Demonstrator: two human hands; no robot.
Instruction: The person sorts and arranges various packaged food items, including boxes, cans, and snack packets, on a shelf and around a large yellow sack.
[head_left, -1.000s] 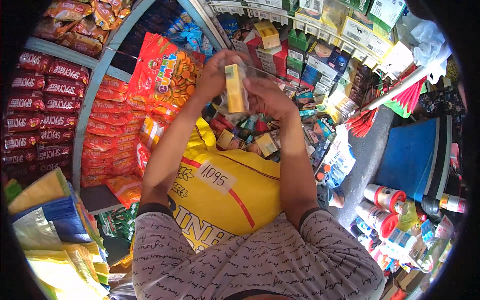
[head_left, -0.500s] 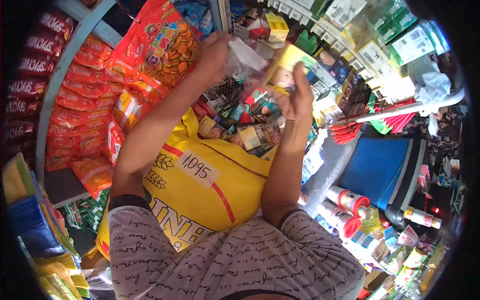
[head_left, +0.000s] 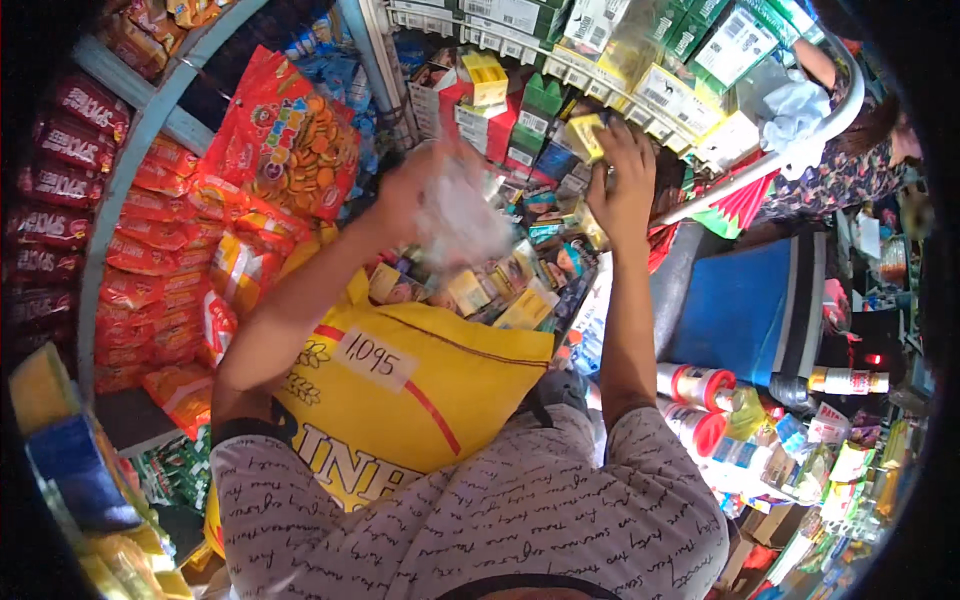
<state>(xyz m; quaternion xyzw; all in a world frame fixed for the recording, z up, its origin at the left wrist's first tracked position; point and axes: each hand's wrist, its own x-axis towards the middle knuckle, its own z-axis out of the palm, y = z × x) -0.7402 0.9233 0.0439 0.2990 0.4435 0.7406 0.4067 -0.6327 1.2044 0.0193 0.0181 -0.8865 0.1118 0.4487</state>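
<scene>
My left hand is raised in front of the shelves and holds a crumpled clear plastic wrapper, which is blurred. My right hand reaches up to the right and grips a small yellow box close to the rows of boxes on the shelf. Below both arms a big yellow sack with a white tag stands open, and several small packets lie heaped at its top.
Orange and red snack bags hang on the left rack. Green, yellow and white boxes fill the shelves above. A blue container and red-capped jars stand at the right. Another person is at the far right.
My hands have come apart: the right hand carried the yellow box up and right toward the shelf, while the left hand stayed with the clear wrapper.
</scene>
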